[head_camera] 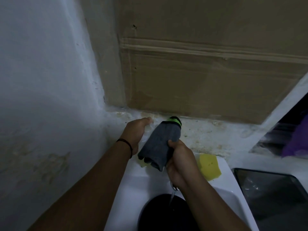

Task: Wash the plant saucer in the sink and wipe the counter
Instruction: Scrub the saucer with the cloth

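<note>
My right hand point(180, 161) grips a grey cloth point(160, 140) with a black and green band at its far end, holding it above the back rim of the white sink point(133, 185). Water runs down from under this hand into the basin. A dark round saucer point(160, 214) lies in the basin below. My left hand point(136, 132) rests on the stained white counter point(208, 134) just left of the cloth, fingers curled slightly at the ledge, holding nothing I can see.
A yellow sponge point(209, 166) lies on the sink's rim at right. A large cardboard box point(208, 64) stands behind the counter. A white wall point(46, 80) closes the left side. A dark tray point(273, 194) sits at lower right, purple fabric point(298, 139) beyond it.
</note>
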A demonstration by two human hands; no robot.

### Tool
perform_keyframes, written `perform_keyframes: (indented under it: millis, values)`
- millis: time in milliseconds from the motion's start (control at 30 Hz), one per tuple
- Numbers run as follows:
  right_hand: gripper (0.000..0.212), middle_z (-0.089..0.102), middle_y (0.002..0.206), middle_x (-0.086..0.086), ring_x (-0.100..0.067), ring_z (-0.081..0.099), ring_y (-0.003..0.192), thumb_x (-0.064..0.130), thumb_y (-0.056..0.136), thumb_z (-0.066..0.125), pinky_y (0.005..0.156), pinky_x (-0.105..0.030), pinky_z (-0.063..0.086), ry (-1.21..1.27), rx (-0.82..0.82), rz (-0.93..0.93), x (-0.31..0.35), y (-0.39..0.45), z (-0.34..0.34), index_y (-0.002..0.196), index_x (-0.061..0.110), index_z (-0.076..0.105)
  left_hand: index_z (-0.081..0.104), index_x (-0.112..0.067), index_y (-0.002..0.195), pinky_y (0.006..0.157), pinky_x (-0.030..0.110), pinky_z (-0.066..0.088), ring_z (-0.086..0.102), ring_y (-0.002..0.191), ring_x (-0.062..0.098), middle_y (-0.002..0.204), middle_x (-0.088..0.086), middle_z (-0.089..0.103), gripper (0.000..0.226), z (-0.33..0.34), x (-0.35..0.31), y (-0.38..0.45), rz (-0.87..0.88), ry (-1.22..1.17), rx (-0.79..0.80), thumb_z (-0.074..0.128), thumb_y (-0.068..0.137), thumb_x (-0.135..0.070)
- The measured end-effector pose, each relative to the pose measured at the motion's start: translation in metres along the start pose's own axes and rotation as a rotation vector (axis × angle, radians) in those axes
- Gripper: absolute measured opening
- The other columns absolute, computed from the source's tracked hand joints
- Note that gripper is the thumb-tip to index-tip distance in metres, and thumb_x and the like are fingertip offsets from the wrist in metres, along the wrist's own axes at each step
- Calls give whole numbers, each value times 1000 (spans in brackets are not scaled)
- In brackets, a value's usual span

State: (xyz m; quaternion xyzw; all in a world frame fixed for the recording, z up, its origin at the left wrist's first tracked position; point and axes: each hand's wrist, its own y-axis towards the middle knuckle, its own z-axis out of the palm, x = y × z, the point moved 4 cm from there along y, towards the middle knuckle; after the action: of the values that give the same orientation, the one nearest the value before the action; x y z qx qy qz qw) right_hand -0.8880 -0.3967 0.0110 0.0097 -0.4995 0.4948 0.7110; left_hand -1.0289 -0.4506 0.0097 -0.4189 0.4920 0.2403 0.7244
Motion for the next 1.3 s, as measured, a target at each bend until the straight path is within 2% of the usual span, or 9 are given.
perform_keyframes:
  millis: [167, 233, 367, 467, 667, 833, 1000, 1133, 1300]
  values:
    - [32, 63, 115, -25, -46, 63, 100, 9, 94, 41, 88, -61, 49, 34, 4, 40, -5, 4, -3, 124, 3, 49, 73, -19, 73, 100, 47, 45, 60, 106, 31, 109, 11, 67, 46, 0, 4, -1, -10, 32, -11, 65, 44, -54]
    - [36, 63, 116, -27, -47, 61, 103, 7, 91, 41, 93, -65, 44, 56, 9, 65, -7, 5, -7, 125, 0, 48, 72, -17, 75, 90, 42, 47, 62, 96, 30, 95, 10, 68, 49, 2, 4, -6, -25, 33, 3, 63, 45, -54]
    - [38, 61, 118, -28, -46, 61, 105, 3, 90, 41, 94, -65, 44, 105, 20, 71, -13, 4, -13, 127, -2, 46, 72, -15, 91, 102, 49, 42, 59, 106, 32, 113, 12, 67, 63, 2, 9, -7, -18, 19, 9, 65, 50, -62]
    - [38, 62, 119, -24, -40, 62, 106, 0, 90, 42, 95, -55, 48, 157, 42, 31, -13, 2, -12, 129, -2, 45, 73, -16, 81, 103, 49, 42, 57, 109, 34, 112, 13, 65, 38, 0, 11, -2, 3, 2, 23, 61, 76, -52]
    - [34, 63, 117, -20, -31, 64, 101, -5, 93, 41, 78, -37, 58, 246, 49, -30, -8, 0, -2, 127, -1, 47, 71, -16, 71, 100, 42, 43, 58, 104, 30, 98, 5, 64, 26, -2, 12, 4, 32, 17, 30, 58, 86, -33]
    - [34, 62, 115, -20, -31, 62, 102, -4, 94, 41, 89, -42, 52, 285, 25, -35, -7, -2, -1, 127, -2, 46, 75, -24, 57, 106, 48, 39, 54, 116, 30, 112, 2, 63, 26, -1, 9, -1, 23, 48, 29, 61, 62, -46]
    - [35, 59, 118, -20, -31, 60, 105, -3, 95, 40, 88, -40, 52, 267, -6, -43, -2, 0, -5, 130, 0, 42, 75, -23, 74, 108, 54, 35, 49, 125, 35, 135, 13, 54, 53, -2, 13, 5, 5, 11, 60, 67, 48, -68]
    - [35, 54, 128, -23, -34, 58, 111, 0, 97, 40, 86, -39, 52, 239, -20, -57, 0, 5, -3, 133, 0, 40, 72, -22, 64, 105, 54, 38, 55, 114, 36, 114, 11, 65, 49, -2, 11, 2, 10, 39, 49, 66, 49, -68]
    - [35, 54, 128, -22, -32, 59, 108, -1, 97, 41, 81, -34, 55, 231, -35, -71, -1, 4, 0, 132, 2, 39, 68, -15, 81, 104, 50, 40, 57, 110, 34, 105, 11, 65, 33, 1, 5, -8, 43, 79, 32, 56, 86, -44]
